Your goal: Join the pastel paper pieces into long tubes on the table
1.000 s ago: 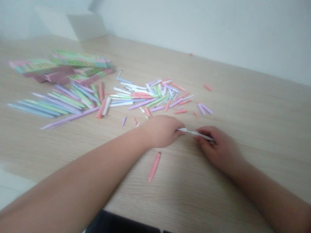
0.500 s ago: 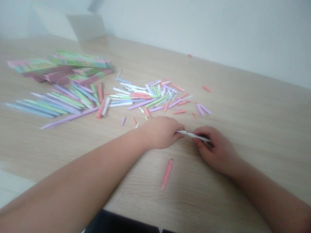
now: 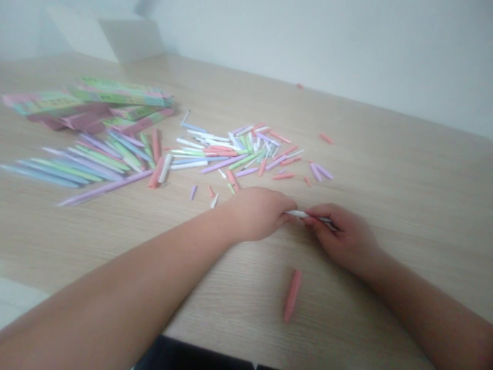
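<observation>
Since the slender white plastic-looking tube [image 3: 298, 213] bridges a narrow gap, the left hand [image 3: 264, 213] and right hand [image 3: 342, 231] each pinch one end, probably to steady it over the pale wood-grain table [image 3: 231, 293], beyond the salmon-pink tapered barrel [image 3: 292, 295]

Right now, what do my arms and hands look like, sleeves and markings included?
Your left hand and right hand wear no gloves. No sleeve shows on the left forearm or right forearm, nor any watch or bracelet. The left forearm bears a small spot. The blur leaves finer details, such as rings, unclear.
</observation>
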Available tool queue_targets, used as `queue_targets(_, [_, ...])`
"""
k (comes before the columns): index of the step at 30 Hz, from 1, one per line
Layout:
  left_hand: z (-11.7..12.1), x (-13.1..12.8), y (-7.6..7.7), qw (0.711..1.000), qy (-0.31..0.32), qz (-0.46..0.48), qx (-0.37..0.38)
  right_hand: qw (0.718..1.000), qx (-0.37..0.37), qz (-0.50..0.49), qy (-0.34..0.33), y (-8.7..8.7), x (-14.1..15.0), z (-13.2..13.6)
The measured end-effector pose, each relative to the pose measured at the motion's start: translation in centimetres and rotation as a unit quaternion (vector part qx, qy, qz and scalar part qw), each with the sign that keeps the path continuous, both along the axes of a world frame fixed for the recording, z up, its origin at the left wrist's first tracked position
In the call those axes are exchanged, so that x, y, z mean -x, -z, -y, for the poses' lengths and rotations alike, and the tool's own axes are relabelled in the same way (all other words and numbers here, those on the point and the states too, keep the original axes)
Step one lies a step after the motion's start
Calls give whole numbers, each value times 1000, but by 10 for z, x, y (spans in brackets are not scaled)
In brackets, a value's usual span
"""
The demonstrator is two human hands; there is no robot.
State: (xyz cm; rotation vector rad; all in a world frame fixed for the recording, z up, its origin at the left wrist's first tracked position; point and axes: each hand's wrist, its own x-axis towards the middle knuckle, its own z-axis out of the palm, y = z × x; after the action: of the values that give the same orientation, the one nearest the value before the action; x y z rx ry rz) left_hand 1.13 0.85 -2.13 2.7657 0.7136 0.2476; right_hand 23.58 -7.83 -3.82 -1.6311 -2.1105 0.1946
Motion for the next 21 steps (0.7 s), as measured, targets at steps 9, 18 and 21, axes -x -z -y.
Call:
queue_targets(9, [9,-8,-4,1000,-9,-4,-12,996,67,-52,-19,-1,6,4])
queue_targets(18, [-5,-2,1,996,-64,56,-2,982,34,183,-36,-27,-15,69])
queue_targets(21, [-7,-2,1,995,-71,64,8,962,23,232,-144,-11,-22,125])
